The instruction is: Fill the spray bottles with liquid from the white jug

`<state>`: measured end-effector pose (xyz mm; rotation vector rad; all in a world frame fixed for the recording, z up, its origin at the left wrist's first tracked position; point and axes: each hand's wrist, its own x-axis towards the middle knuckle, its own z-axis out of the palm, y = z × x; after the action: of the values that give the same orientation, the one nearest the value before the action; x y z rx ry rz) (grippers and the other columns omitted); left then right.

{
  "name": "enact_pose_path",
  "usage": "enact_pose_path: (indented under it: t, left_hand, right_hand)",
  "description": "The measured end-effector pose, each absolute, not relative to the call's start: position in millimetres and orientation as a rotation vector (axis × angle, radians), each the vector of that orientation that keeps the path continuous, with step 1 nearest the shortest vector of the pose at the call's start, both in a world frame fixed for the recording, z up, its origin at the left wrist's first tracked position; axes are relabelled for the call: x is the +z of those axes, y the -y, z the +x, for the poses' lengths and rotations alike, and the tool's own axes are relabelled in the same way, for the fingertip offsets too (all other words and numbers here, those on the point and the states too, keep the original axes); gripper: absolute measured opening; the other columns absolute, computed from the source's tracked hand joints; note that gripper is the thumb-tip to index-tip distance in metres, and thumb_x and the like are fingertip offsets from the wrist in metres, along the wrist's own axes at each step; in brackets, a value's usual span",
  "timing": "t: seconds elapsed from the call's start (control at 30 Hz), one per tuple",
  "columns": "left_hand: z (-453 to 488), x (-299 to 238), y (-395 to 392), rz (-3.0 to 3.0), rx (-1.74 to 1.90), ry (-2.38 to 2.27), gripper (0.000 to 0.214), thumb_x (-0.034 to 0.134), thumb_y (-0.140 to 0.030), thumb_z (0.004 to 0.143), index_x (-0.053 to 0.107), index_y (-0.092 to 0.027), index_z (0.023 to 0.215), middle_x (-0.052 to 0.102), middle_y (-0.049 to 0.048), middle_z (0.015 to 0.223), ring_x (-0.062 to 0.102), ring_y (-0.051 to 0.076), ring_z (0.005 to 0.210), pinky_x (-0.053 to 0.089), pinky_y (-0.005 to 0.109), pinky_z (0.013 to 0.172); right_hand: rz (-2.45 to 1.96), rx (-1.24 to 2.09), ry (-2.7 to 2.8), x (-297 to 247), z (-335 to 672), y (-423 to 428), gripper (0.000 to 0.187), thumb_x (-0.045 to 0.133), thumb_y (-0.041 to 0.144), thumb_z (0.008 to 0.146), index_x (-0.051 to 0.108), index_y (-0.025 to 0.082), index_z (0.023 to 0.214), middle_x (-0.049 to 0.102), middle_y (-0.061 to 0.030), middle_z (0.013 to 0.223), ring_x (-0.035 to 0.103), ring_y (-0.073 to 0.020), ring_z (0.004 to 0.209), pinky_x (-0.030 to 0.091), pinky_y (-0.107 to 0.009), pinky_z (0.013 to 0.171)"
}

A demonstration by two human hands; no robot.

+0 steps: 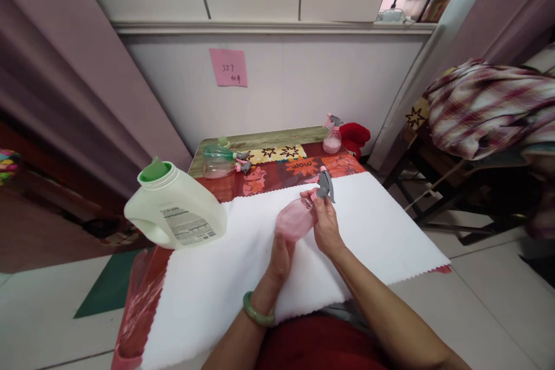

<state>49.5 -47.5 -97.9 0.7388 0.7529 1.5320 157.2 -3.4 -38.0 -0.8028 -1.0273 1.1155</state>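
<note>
A small pink spray bottle (297, 218) is held tilted above the white cloth (373, 231) in the middle of the table. My left hand (281, 257), with a green bangle on its wrist, grips the bottle's body from below. My right hand (326, 222) pinches the neck just under the grey trigger head (325, 185). A large white jug (176, 211) with a green cap lies tipped at the table's left edge.
Two spray bottles, one green (219, 154) and one clear (222, 168), lie at the back left. Another pink spray bottle (332, 137) stands at the back right near a red object (355, 134). A chair draped with plaid fabric (485, 107) is to the right.
</note>
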Motion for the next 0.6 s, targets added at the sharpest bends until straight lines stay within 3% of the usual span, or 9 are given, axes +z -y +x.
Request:
enact_pose_path:
  t: [0.03,0.07,0.1,0.17,0.23,0.33,0.43,0.5,0.6]
  left_hand:
    - [48.4,-97.0,47.2,0.721,1.439,-0.723,0.090,0.043,-0.086,0.085,0.063,-0.013,0.134,0.074,0.0184,0.112,0.072,0.030,0.099,0.058,0.040,0.077]
    - [47.3,-96.5,46.6,0.699,1.339,-0.694,0.096,0.030,-0.088,0.085,0.070,-0.010,0.122,0.075,0.0164,0.087,0.071,0.025,0.072,0.055,0.035,0.058]
    - [46.4,-96.2,45.8,0.677,1.249,-0.668,0.099,0.025,-0.090,0.085,0.074,-0.007,0.111,0.069,0.0123,0.066,0.061,0.019,0.051,0.045,0.030,0.044]
    - [45.7,-95.2,44.3,0.637,1.160,-0.631,0.095,0.030,-0.090,0.084,0.075,-0.008,0.098,0.059,0.0064,0.052,0.040,0.011,0.035,0.027,0.024,0.035]
    - [46.8,-92.2,43.9,0.601,1.191,-0.612,0.085,0.039,-0.086,0.086,0.073,-0.010,0.103,0.066,0.0079,0.064,0.043,0.010,0.041,0.027,0.023,0.038]
    - [48.6,-84.9,46.4,0.563,1.280,-0.587,0.071,0.055,-0.077,0.087,0.066,-0.016,0.122,0.073,0.0120,0.095,0.059,0.015,0.065,0.044,0.027,0.054]
    - [47.3,-81.9,50.1,0.662,1.409,-0.654,0.063,0.076,-0.056,0.083,0.053,-0.026,0.133,0.067,0.0109,0.125,0.065,0.022,0.097,0.052,0.033,0.077]
    - [45.9,-84.8,51.3,0.759,1.475,-0.732,0.078,0.090,-0.037,0.070,0.045,-0.031,0.134,0.063,0.0076,0.132,0.064,0.024,0.110,0.051,0.035,0.086]
    - [46.7,-91.0,51.0,0.822,1.500,-0.805,0.103,0.098,-0.019,0.051,0.040,-0.032,0.135,0.064,0.0064,0.125,0.064,0.027,0.112,0.050,0.038,0.092]
  right_hand:
    - [-0.799,1.126,1.050,-38.1,159.1,3.5,0.035,0.058,0.056,0.096,0.065,0.024,0.107,0.072,-0.0062,0.111,0.068,-0.0212,0.101,0.054,-0.035,0.091]
    - [-0.801,1.149,1.072,-38.1,160.9,3.7,0.036,0.058,0.057,0.096,0.065,0.024,0.109,0.072,-0.0062,0.113,0.069,-0.0205,0.095,0.056,-0.034,0.083]
    - [-0.808,1.180,1.092,-37.9,162.7,3.8,0.037,0.058,0.057,0.096,0.065,0.025,0.110,0.072,-0.0062,0.115,0.068,-0.0193,0.085,0.056,-0.032,0.072]
    - [-0.823,1.234,1.121,-36.8,165.4,3.7,0.038,0.056,0.059,0.096,0.064,0.026,0.113,0.071,-0.0061,0.119,0.065,-0.0167,0.071,0.051,-0.029,0.056]
    - [-0.810,1.219,1.129,-35.1,166.9,2.6,0.038,0.055,0.059,0.096,0.064,0.026,0.112,0.071,-0.0059,0.121,0.067,-0.0178,0.077,0.054,-0.030,0.061]
    - [-0.810,1.138,1.118,-32.9,167.6,-0.4,0.037,0.056,0.057,0.097,0.066,0.025,0.111,0.072,-0.0063,0.119,0.067,-0.0215,0.101,0.054,-0.035,0.087]
    - [-0.872,1.129,1.072,-30.6,166.9,-1.7,0.037,0.054,0.056,0.098,0.067,0.023,0.110,0.073,-0.0071,0.116,0.066,-0.0211,0.097,0.052,-0.036,0.089]
    - [-0.897,1.127,1.076,-27.8,165.6,0.2,0.037,0.055,0.055,0.098,0.067,0.022,0.108,0.073,-0.0076,0.115,0.067,-0.0209,0.095,0.052,-0.036,0.089]
    - [-0.901,1.067,1.153,-22.4,162.6,5.9,0.034,0.058,0.052,0.097,0.067,0.021,0.109,0.073,-0.0091,0.116,0.067,-0.0226,0.103,0.050,-0.038,0.094]
